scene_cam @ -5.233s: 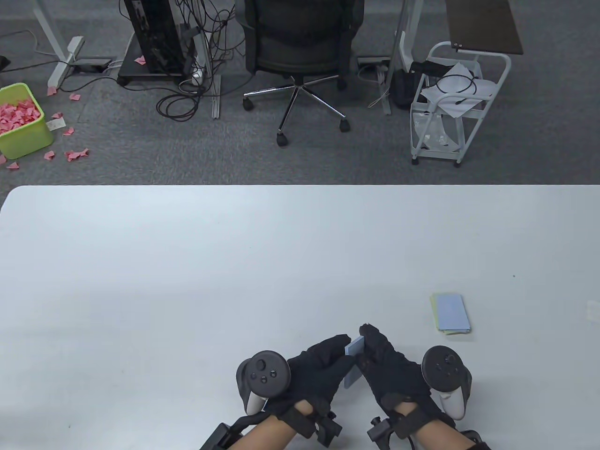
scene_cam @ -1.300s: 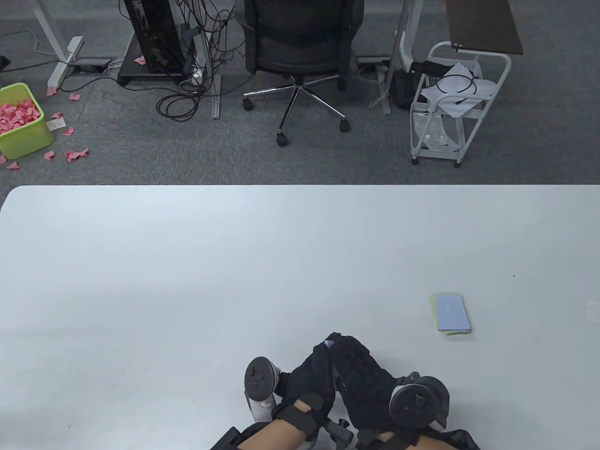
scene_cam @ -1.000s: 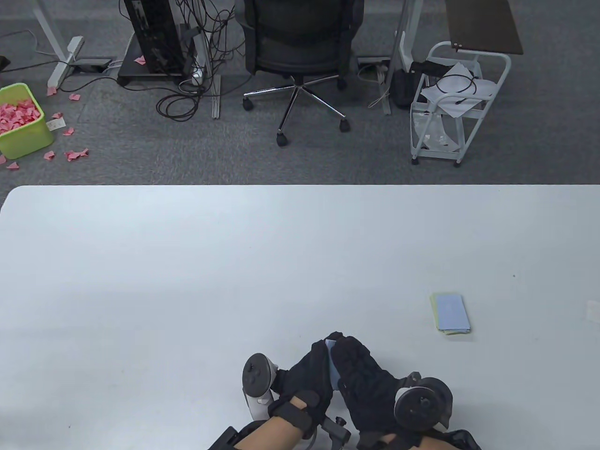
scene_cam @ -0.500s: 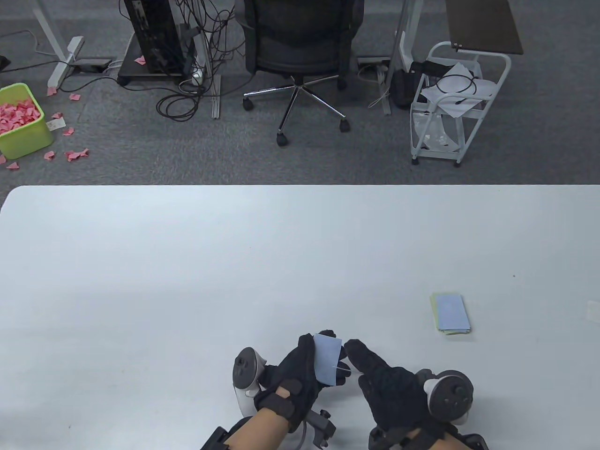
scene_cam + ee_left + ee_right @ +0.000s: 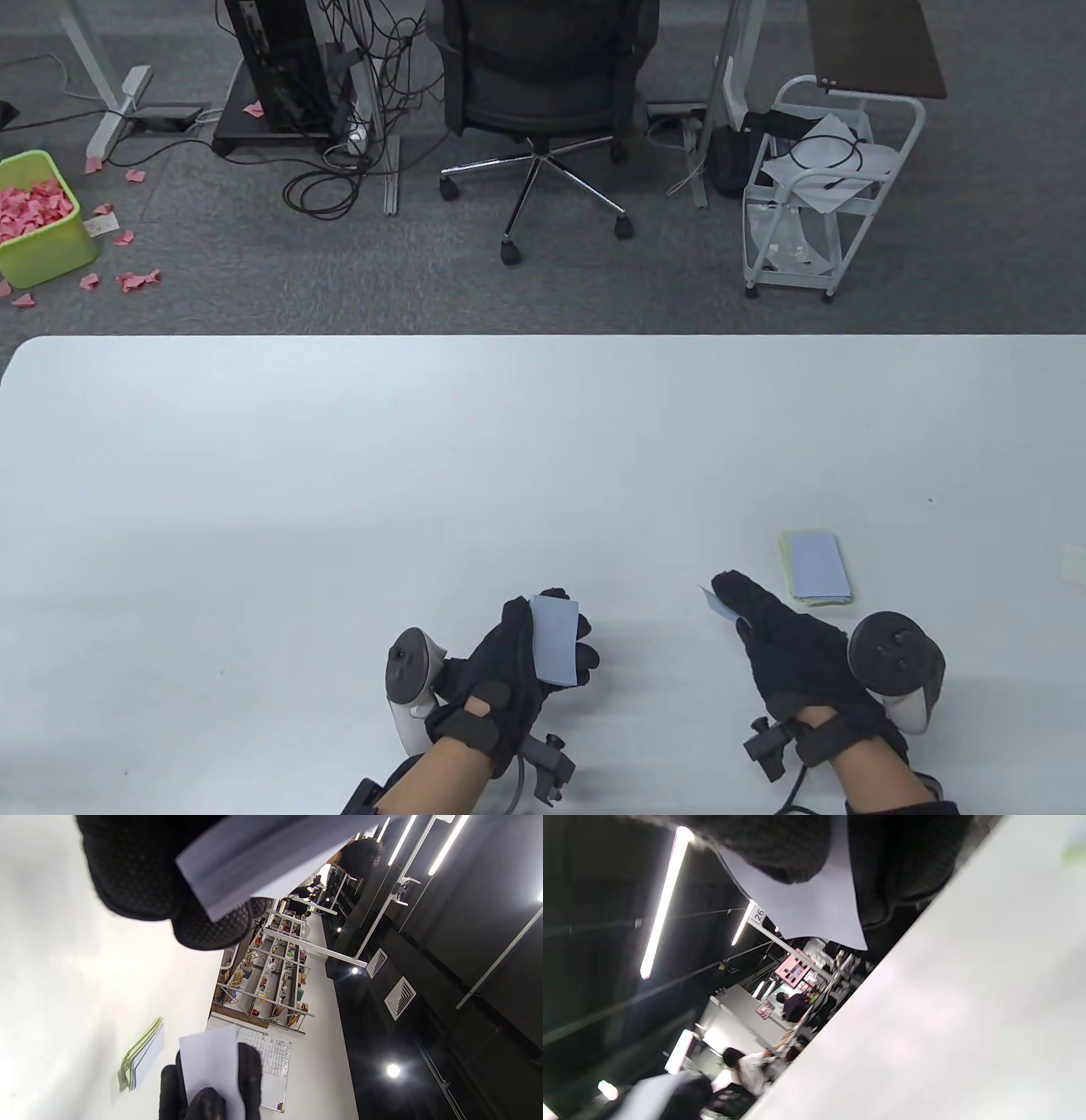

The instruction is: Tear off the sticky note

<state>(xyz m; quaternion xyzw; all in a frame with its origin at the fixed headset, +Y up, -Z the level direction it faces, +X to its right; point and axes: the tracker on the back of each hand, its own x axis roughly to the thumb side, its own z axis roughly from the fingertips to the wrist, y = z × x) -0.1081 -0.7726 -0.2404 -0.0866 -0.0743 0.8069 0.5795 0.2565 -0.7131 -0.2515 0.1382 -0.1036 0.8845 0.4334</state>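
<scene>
My left hand [image 5: 551,618] grips a pale blue sticky note pad [image 5: 556,643] near the table's front edge, its face turned up. The pad also shows in the left wrist view [image 5: 263,853] under my gloved fingers [image 5: 127,870]. My right hand [image 5: 731,594] is well apart to the right and pinches a single blue sticky note [image 5: 714,604] at its fingertips, just above the table. That note also shows in the right wrist view [image 5: 814,904] and the left wrist view [image 5: 210,1065].
A small stack of blue and yellow-green notes [image 5: 816,567] lies on the white table [image 5: 424,467] just beyond my right hand. A small white item [image 5: 1075,564] sits at the right edge. An office chair [image 5: 543,93] and a white cart [image 5: 819,187] stand on the floor beyond.
The hands were together on the pad; now they are apart. My right hand has moved right with one note pulled off. My left hand has moved left with the pad.
</scene>
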